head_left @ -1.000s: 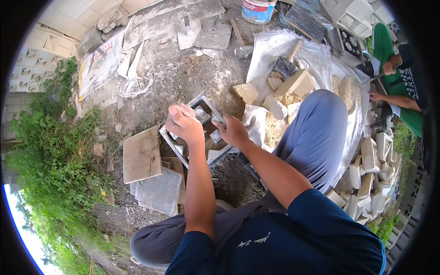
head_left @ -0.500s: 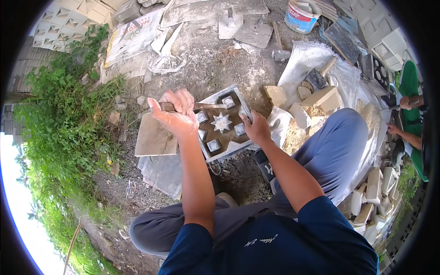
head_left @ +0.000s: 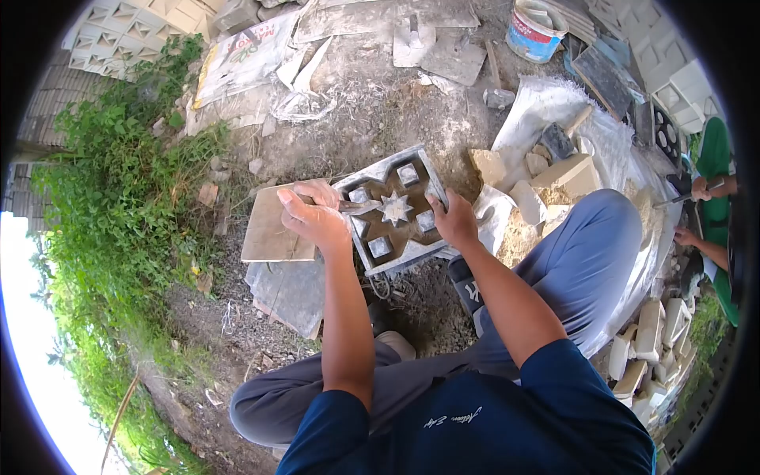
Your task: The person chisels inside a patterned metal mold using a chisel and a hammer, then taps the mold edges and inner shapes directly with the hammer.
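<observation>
My left hand (head_left: 317,218) is closed around the wooden handle of a small trowel (head_left: 360,207). Its narrow metal blade reaches over the left side of a grey mould (head_left: 393,260). Inside the mould are a raised eight-pointed star (head_left: 396,210) in the middle and several square blocks around it. My right hand (head_left: 455,222) grips the mould's right rim, thumb over the top edge. The mould sits tilted in front of my feet. Left of it, under my left hand, lies a flat tan board (head_left: 273,229). Fine pale dust coats my left hand.
Broken tan blocks (head_left: 570,178) and sand lie on a white sack (head_left: 546,103) at right. A paint bucket (head_left: 534,32) and a flat trowel (head_left: 413,43) are farther back. Green plants (head_left: 134,182) grow at left. Another person's hand (head_left: 701,188) shows at far right.
My left hand and the trowel have come down slightly, so the blade now points at the star instead of crossing the mould's upper part. My right hand keeps its grip on the rim.
</observation>
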Tool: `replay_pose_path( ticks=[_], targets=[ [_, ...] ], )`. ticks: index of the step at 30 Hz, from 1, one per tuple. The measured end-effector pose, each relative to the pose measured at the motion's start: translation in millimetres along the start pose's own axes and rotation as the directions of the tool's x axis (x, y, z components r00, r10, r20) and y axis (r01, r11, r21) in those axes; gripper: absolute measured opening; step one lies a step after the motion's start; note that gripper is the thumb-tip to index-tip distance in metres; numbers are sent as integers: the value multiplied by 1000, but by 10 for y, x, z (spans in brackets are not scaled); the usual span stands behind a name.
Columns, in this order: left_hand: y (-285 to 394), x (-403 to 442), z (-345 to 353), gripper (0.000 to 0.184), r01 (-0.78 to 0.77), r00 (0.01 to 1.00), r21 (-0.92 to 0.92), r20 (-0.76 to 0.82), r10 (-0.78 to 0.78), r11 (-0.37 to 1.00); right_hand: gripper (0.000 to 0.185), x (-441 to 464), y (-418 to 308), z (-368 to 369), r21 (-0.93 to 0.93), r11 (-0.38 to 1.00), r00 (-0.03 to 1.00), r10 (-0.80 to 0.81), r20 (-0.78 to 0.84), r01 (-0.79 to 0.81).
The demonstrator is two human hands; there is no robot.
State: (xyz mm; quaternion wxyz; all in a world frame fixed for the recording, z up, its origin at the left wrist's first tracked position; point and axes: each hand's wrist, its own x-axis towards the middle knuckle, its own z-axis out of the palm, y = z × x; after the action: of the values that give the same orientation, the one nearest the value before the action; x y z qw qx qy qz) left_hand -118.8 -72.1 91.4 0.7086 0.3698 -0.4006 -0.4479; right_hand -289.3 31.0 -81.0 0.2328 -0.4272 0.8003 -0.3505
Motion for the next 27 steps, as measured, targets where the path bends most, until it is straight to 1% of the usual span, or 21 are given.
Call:
replay_pose_path(
  ticks=[2,4,6,8,12,14,17,21,23,24,25,27],
  targets=[
    [12,-13,16,67,-78,995,47,-51,81,996,56,-1,30,27,5,1000,1000,-3,-2,3],
    [51,20,7,66,-70,997,46,-36,72,996,55,14,5,-7,9,1000,1000,-5,-3,5],
    [70,27,1,65,-65,998,45,-19,66,997,58,32,0,-45,-34,996,986,87,143,-83],
    [55,28,25,64,-48,996,34,-74,50,998,58,36,-14,-41,-34,996,988,88,130,-84],
    [12,-26,83,64,-34,995,40,-88,37,999,57,35,-17,-46,-34,995,986,98,137,-94],
    [11,-49,82,65,-39,998,82,-39,43,996,57,33,-12,-45,-21,997,989,80,123,-78],
    [70,-36,79,66,-67,997,52,-23,68,996,57,36,-16,-35,-14,998,992,64,107,-63],
    [40,-14,34,68,-13,1000,61,-15,14,998,59,29,-15,-49,-14,998,990,67,125,-66],
    [-215,-74,-27,68,0,996,113,-89,10,994,59,41,-7,-37,-17,998,991,64,119,-62],
    [-469,-129,-97,68,-50,995,160,-83,64,986,59,29,2,-35,-23,998,991,61,116,-58],
    [-490,-154,-130,68,-51,994,160,-85,65,986,59,-8,14,-18,-24,998,991,58,117,-56],
    [-469,-150,-76,67,39,984,153,-177,-12,988,60,-4,-3,-10,-16,999,999,31,28,-31]
  ],
)
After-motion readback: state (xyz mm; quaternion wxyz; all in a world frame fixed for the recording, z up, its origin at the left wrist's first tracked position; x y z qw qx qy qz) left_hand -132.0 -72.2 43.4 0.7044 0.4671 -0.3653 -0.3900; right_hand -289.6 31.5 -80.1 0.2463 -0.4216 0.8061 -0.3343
